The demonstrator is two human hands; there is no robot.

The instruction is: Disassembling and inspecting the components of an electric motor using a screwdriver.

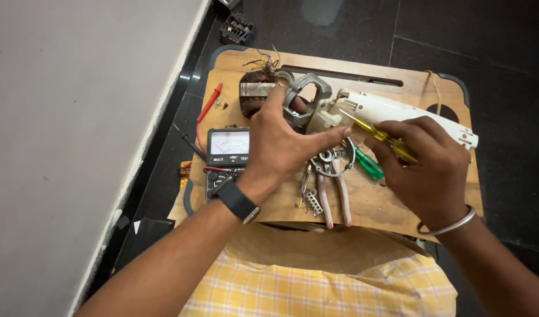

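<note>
While the cream motor housing (363, 111) lay across the wooden board (398, 202), the left hand (281, 144) pressed on it with fingers spread, and the right hand (425, 167) gripped a yellow screwdriver (378, 135) against it. Pliers (335, 194) and a meter (227, 154) lay nearby.

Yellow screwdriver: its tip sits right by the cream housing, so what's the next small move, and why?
Probably ease the yellow screwdriver tip forward into the cream housing, because the right hand holds it angled at that spot and the left hand already braces the grey metal frame beside it. Whether the tip touches a screw cannot be told.
</note>
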